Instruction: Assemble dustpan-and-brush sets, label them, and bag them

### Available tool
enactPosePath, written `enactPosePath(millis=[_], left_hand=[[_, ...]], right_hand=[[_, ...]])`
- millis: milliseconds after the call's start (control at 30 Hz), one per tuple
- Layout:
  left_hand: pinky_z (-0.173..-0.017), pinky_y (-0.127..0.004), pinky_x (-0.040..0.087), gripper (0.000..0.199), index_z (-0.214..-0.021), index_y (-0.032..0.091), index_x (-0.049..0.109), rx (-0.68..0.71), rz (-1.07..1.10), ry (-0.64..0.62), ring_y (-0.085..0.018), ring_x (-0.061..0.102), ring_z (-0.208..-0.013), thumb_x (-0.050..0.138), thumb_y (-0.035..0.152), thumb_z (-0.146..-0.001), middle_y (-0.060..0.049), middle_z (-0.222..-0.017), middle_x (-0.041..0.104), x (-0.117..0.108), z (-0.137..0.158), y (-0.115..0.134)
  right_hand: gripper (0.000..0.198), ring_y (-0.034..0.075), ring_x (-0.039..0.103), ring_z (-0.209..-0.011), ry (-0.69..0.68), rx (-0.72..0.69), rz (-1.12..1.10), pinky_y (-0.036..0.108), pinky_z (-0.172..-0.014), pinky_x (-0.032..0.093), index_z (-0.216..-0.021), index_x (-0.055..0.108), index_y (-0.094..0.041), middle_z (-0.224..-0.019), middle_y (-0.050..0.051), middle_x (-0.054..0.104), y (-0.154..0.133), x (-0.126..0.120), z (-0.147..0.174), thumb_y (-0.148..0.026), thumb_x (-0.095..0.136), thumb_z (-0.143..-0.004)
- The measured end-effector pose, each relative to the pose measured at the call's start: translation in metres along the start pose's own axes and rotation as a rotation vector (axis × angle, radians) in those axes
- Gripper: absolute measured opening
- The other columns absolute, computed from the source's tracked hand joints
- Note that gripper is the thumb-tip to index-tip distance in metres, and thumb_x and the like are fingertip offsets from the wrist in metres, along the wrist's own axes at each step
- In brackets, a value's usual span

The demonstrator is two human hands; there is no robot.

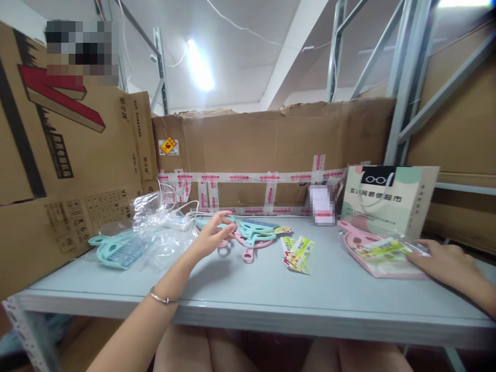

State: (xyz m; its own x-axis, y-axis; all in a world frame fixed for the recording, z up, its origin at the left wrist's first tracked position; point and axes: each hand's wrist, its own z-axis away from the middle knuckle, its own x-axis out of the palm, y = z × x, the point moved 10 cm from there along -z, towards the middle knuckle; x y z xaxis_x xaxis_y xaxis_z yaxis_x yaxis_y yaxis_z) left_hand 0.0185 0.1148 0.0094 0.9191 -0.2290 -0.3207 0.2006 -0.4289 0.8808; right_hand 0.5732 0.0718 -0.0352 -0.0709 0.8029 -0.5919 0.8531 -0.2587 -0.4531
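Note:
My left hand (217, 233) hangs over the table with its fingers loosely stretched and apart, holding nothing. Just beyond and beside it lie a teal dustpan (205, 221), a teal hand brush (253, 232) with blue bristles, and a pink dustpan (248, 253) partly under the brush. At the right, my right hand (445, 261) grips the edge of a clear plastic bag around a pink dustpan (358, 240); a green and white packet (382, 249) shows in it. Several similar packets (298, 253) lie loose between my hands.
To the left, a teal dustpan and brush set (120, 250) lies beside crumpled clear bags (163, 248) and a white power strip (176, 222). Cardboard boxes (248, 139) line the back and left. A paper bag (387, 201) and a blurred upright phone-like object (322, 205) stand at back right.

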Motion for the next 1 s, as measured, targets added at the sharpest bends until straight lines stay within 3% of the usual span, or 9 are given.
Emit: enactPosePath(millis=[100,267,400,533,633,700,767,900,1000], left_hand=[[-0.052,-0.022,0.045,0.05,-0.116,0.022,0.043,0.031,-0.016,0.013,-0.016,0.065,-0.077,0.056,0.05,-0.077,-0.005,-0.102,0.055,-0.002,-0.002,0.002],[-0.059,-0.026,0.048,0.046,-0.107,0.019,0.05,0.092,-0.071,0.118,-0.017,0.065,-0.075,0.056,0.051,-0.075,-0.005,-0.093,0.059,-0.016,-0.003,0.005],[-0.069,-0.03,0.049,0.044,-0.1,0.016,0.059,0.171,-0.076,0.401,-0.017,0.063,-0.077,0.048,0.053,-0.079,-0.007,-0.089,0.063,-0.065,0.001,0.016],[-0.071,-0.031,0.048,0.051,-0.103,0.013,0.06,0.149,-0.156,0.604,-0.019,0.062,-0.08,0.038,0.054,-0.082,-0.009,-0.089,0.066,-0.107,-0.009,0.025],[-0.071,-0.031,0.045,0.043,-0.085,0.014,0.065,0.098,-0.583,0.423,-0.022,0.061,-0.079,0.034,0.044,-0.084,-0.01,-0.085,0.067,-0.086,-0.04,0.029],[-0.068,-0.031,0.043,0.029,-0.078,0.016,0.067,0.007,-0.9,0.177,-0.024,0.06,-0.079,0.042,0.032,-0.08,-0.011,-0.084,0.068,-0.055,-0.059,0.013],[-0.067,-0.031,0.042,0.021,-0.08,0.017,0.068,-0.096,-1.038,-0.026,-0.025,0.062,-0.079,0.051,0.017,-0.069,-0.012,-0.086,0.069,-0.033,-0.067,-0.011],[-0.07,-0.03,0.042,0.045,-0.095,0.021,0.068,-0.127,-1.077,-0.086,-0.026,0.062,-0.086,0.051,0.003,-0.058,-0.011,-0.1,0.069,-0.032,-0.062,-0.032],[-0.074,-0.029,0.043,0.044,-0.101,0.022,0.065,-0.082,-1.125,-0.137,-0.025,0.061,-0.091,0.056,0.009,-0.06,-0.009,-0.106,0.067,-0.04,-0.054,-0.038]], right_hand=[[0.041,0.035,0.057,-0.085,-0.142,0.12,0.208,0.041,-0.055,0.033,-0.078,0.066,-0.019,-0.092,0.031,0.056,0.012,0.024,0.002,-0.049,0.067,-0.051],[0.031,0.033,0.056,-0.078,-0.077,-0.065,0.281,0.041,-0.057,0.03,-0.084,0.064,-0.019,-0.09,0.028,0.056,-0.009,0.029,0.004,-0.039,0.06,-0.061],[0.028,0.032,0.054,-0.077,0.072,-0.153,0.288,0.041,-0.058,0.031,-0.09,0.063,-0.018,-0.089,0.025,0.058,-0.04,0.007,0.006,-0.03,0.052,-0.067],[0.03,0.032,0.053,-0.088,0.232,-0.282,0.164,0.041,-0.067,0.035,-0.095,0.061,-0.013,-0.097,0.023,0.057,-0.11,-0.039,0.01,-0.026,0.043,-0.077],[0.022,0.028,0.053,-0.09,0.218,-0.504,-0.095,0.039,-0.079,0.037,-0.09,0.059,-0.015,-0.093,0.017,0.06,-0.184,-0.051,0.02,-0.021,0.043,-0.076],[0.018,0.024,0.055,-0.086,0.123,-0.616,-0.282,0.036,-0.081,0.039,-0.086,0.057,-0.017,-0.088,0.013,0.06,-0.231,-0.04,0.031,-0.019,0.042,-0.076],[0.016,0.022,0.056,-0.081,-0.012,-0.664,-0.443,0.034,-0.077,0.042,-0.084,0.056,-0.018,-0.085,0.011,0.06,-0.27,-0.017,0.044,-0.02,0.042,-0.076],[0.017,0.02,0.058,-0.084,-0.2,-0.68,-0.605,0.034,-0.077,0.043,-0.084,0.056,-0.019,-0.086,0.008,0.061,-0.328,0.028,0.074,-0.019,0.041,-0.077],[0.018,0.019,0.058,-0.082,-0.274,-0.692,-0.686,0.033,-0.077,0.043,-0.085,0.058,-0.019,-0.085,0.007,0.062,-0.345,0.044,0.091,-0.02,0.042,-0.077]])
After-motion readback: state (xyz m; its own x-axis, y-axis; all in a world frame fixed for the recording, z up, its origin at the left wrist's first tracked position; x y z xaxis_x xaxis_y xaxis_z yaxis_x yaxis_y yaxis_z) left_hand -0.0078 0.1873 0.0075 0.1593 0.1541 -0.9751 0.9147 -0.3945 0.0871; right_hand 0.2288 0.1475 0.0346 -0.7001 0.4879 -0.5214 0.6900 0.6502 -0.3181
